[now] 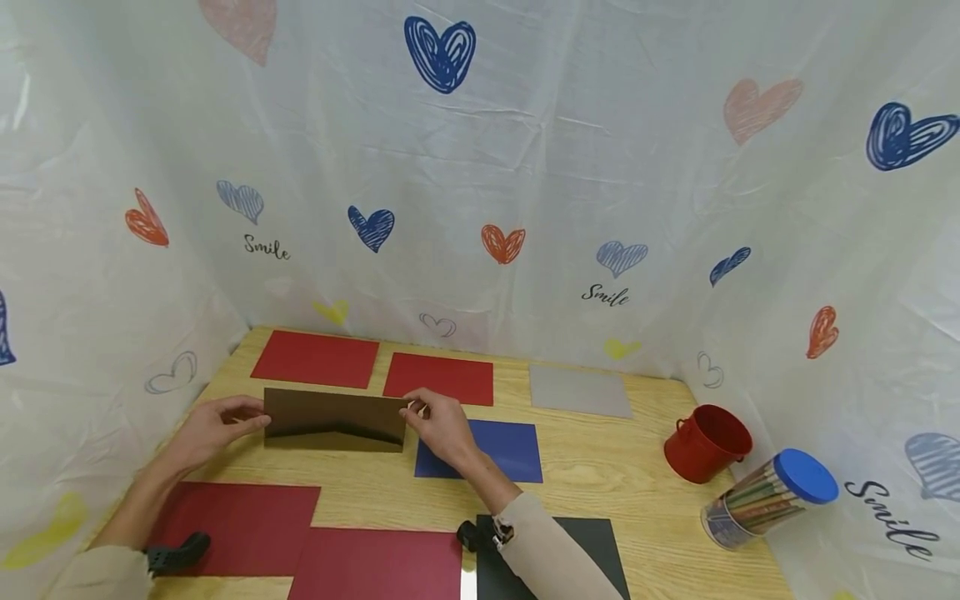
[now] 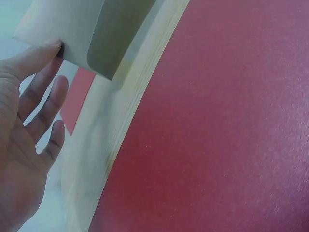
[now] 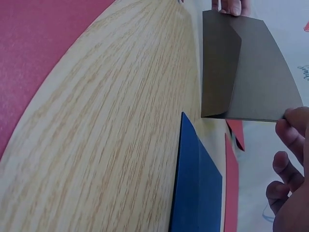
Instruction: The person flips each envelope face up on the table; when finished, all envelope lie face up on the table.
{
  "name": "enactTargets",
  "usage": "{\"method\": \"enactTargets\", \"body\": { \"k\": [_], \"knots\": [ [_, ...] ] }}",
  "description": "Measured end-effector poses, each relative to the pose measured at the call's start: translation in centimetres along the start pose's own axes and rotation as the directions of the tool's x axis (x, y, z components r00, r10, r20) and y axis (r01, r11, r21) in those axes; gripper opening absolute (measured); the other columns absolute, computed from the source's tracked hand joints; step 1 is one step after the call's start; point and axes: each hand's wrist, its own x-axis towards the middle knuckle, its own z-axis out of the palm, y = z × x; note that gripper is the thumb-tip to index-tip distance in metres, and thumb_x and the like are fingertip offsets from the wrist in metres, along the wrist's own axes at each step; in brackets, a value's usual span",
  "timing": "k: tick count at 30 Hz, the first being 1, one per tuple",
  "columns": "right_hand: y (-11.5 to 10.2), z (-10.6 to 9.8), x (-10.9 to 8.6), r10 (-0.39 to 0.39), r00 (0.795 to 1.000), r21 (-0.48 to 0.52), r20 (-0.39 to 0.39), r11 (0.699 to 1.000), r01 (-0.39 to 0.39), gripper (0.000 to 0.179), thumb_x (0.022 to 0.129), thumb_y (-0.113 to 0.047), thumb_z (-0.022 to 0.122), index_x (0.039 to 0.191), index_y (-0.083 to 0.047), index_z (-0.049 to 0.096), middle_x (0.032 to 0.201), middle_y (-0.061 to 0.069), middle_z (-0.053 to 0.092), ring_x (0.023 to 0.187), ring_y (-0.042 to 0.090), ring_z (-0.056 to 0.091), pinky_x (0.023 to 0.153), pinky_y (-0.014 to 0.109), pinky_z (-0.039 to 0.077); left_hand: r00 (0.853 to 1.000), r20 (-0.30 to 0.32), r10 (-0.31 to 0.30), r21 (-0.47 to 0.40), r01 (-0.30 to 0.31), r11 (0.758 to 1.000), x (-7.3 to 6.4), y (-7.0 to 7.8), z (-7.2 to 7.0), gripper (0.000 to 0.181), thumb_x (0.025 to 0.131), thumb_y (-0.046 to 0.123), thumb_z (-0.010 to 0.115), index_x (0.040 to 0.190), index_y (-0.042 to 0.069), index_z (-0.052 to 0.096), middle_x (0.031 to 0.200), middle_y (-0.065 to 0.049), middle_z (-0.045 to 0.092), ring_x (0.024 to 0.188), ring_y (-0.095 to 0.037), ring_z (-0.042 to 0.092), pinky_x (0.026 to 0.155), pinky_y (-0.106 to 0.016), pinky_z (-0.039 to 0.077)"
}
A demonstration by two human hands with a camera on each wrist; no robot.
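Brown paper [image 1: 334,419] hangs folded between my two hands, just above the bench [image 1: 600,467], its crease along the bottom and the doubled edges up top. My left hand [image 1: 213,427] pinches the left end, thumb on the near face and fingers behind; in the left wrist view the other fingers [image 2: 48,104] are loosely spread below the sheet. My right hand [image 1: 442,425] pinches the right upper corner between thumb and fingertips, the remaining fingers curled loosely under it.

Just under my right hand lies a blue sheet [image 1: 498,450], and beyond both hands, further from me, two red sheets [image 1: 317,358] and a grey sheet [image 1: 579,390]. Nearer to me than my hands, two more red sheets [image 1: 240,525] and a black sheet [image 1: 592,546] lie flat. Well off to the right of my right hand stand a red bucket [image 1: 707,443] and a blue-lidded jar of pencils [image 1: 765,500], tipped on its side.

What worries me is the alignment. From the right wrist view the front flap looks shorter than the back one, so if either pinch slides, the edges could drift further and the crease would set crooked. My grips are only at the ends, so the middle could sag or buckle. Pressing down here might also catch the blue sheet beneath my right hand.
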Motion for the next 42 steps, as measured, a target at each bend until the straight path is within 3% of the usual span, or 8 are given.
{"method": "enactTargets", "body": {
  "k": [4, 12, 19, 24, 27, 31, 38, 42],
  "knots": [
    [0.0, 0.1, -0.1, 0.023, 0.999, -0.027, 0.035, 0.999, -0.022, 0.022, 0.097, -0.027, 0.07, 0.118, -0.02, 0.07, 0.089, -0.01, 0.068, 0.066, 0.0, 0.054, 0.055, 0.02, 0.046, 1.0, -0.018, 0.003, -0.001, -0.003, 1.0, 0.0, -0.2, 0.2, 0.028, 0.094, 0.021, 0.073, 0.113, 0.0, 0.07, 0.095, -0.004, 0.074, 0.079, 0.002, 0.06, 0.067, -0.023, 0.05],
    [0.4, 0.4, -0.1, 0.039, 0.997, -0.071, 0.071, 0.997, -0.034, 0.03, 0.096, -0.025, 0.071, 0.124, -0.022, 0.062, 0.091, -0.01, 0.071, 0.068, -0.004, 0.057, 0.058, 0.017, 0.047, 0.993, -0.08, 0.088, -0.033, -0.091, 0.995, 0.8, -0.9, 1.2, 0.032, 0.091, 0.009, 0.075, 0.119, -0.004, 0.066, 0.09, -0.007, 0.074, 0.076, 0.003, 0.061, 0.064, -0.02, 0.049],
    [0.6, 0.5, 0.0, 0.049, 0.996, -0.093, 0.079, 0.995, -0.042, 0.02, 0.096, -0.023, 0.071, 0.114, -0.021, 0.064, 0.092, -0.01, 0.07, 0.071, -0.002, 0.057, 0.06, 0.017, 0.047, 0.994, -0.041, 0.101, -0.048, -0.103, 0.994, 1.3, -0.8, 1.7, 0.044, 0.09, 0.005, 0.075, 0.13, -0.004, 0.06, 0.095, -0.011, 0.071, 0.079, 0.001, 0.062, 0.065, -0.021, 0.051],
    [0.9, 0.6, 0.1, 0.081, 0.985, -0.124, 0.153, 0.99, -0.062, 0.026, 0.096, -0.021, 0.071, 0.121, -0.018, 0.066, 0.097, -0.009, 0.067, 0.074, 0.0, 0.057, 0.064, 0.02, 0.049, 0.996, 0.011, 0.085, -0.027, -0.084, 0.996, 1.4, -0.8, 1.8, 0.055, 0.09, 0.005, 0.075, 0.139, -0.002, 0.052, 0.1, -0.013, 0.07, 0.082, -0.002, 0.062, 0.068, -0.023, 0.052],
    [1.0, 0.8, 0.0, 0.065, 0.979, -0.174, 0.193, 0.984, -0.031, 0.033, 0.095, -0.021, 0.072, 0.127, -0.016, 0.065, 0.102, -0.007, 0.067, 0.084, 0.003, 0.061, 0.09, 0.029, 0.052, 0.998, 0.032, 0.061, 0.015, -0.061, 0.998, 1.3, -0.7, 1.8, 0.055, 0.091, 0.008, 0.074, 0.141, 0.001, 0.052, 0.108, -0.016, 0.069, 0.086, -0.002, 0.06, 0.07, -0.023, 0.051],
    [1.2, 1.0, -0.2, 0.022, 0.975, -0.26, 0.223, 0.965, 0.038, 0.038, 0.095, -0.025, 0.072, 0.131, -0.016, 0.064, 0.11, -0.004, 0.066, 0.102, 0.008, 0.061, 0.116, 0.04, 0.034, 0.998, 0.035, 0.06, 0.072, -0.062, 0.995, 1.1, -0.6, 1.9, 0.048, 0.093, 0.013, 0.073, 0.137, 0.003, 0.058, 0.117, -0.018, 0.069, 0.089, -0.003, 0.06, 0.071, -0.025, 0.051],
    [1.4, 1.1, -0.5, 0.031, 0.974, -0.263, 0.227, 0.964, 0.031, 0.038, 0.094, -0.026, 0.073, 0.129, -0.016, 0.066, 0.113, -0.003, 0.064, 0.106, 0.013, 0.059, 0.105, 0.035, 0.044, 0.983, 0.036, 0.181, 0.164, -0.185, 0.969, 1.2, -0.6, 2.2, 0.036, 0.09, 0.012, 0.075, 0.124, 0.001, 0.069, 0.118, -0.017, 0.071, 0.1, -0.029, 0.067, 0.078, -0.031, 0.052],
    [1.5, 1.2, -0.5, 0.054, 0.967, -0.284, 0.251, 0.959, 0.02, 0.038, 0.095, -0.03, 0.072, 0.13, -0.019, 0.067, 0.114, -0.005, 0.062, 0.107, 0.012, 0.057, 0.086, 0.025, 0.048, 0.984, 0.064, 0.168, 0.238, -0.178, 0.955, 1.3, -0.7, 2.3, 0.041, 0.086, 0.015, 0.079, 0.123, 0.001, 0.07, 0.118, -0.018, 0.071, 0.107, -0.037, 0.065, 0.086, -0.045, 0.051]
  ]
}}
